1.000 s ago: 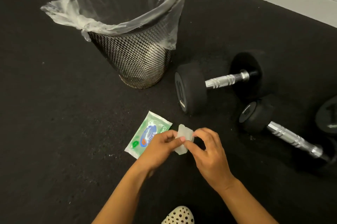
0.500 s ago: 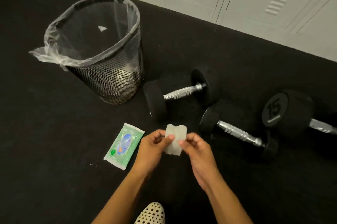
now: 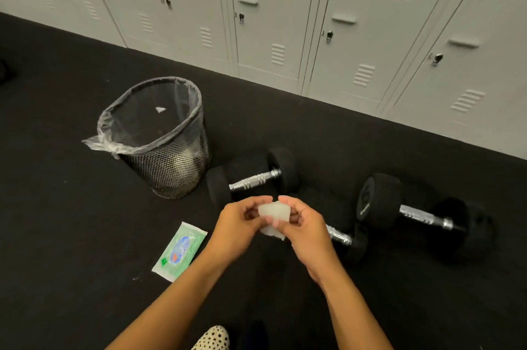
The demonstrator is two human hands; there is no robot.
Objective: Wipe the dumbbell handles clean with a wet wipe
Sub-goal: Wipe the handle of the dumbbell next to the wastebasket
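I have the wet wipe (image 3: 273, 214) pinched between both hands, the left hand (image 3: 238, 224) and the right hand (image 3: 306, 231) each clamped on an edge with thumb and fingertips, holding it above the floor, still partly folded as far as I can tell. What matters for my next move is the nearest handle: the small dumbbell (image 3: 252, 178) lies just beyond my fingers, its chrome handle (image 3: 253, 179) running from lower left to upper right, so I judge a short forward reach would lay the wipe across it. A second dumbbell (image 3: 346, 240) sits just beside my right hand, its handle partly hidden behind that hand and slanting down to the right, and a larger one (image 3: 413, 214) lies farther right on the same slant. The right hand looks nearer to those two; either hand could reach the first. None of the handles is touched yet. Everything rests on a dark, matte floor (image 3: 71, 221), with the green wipe packet (image 3: 181, 251) lying flat near my left forearm, a lined mesh bin (image 3: 159, 144) standing upright to the left of the first dumbbell, and a row of pale lockers (image 3: 342, 21) along the far edge.
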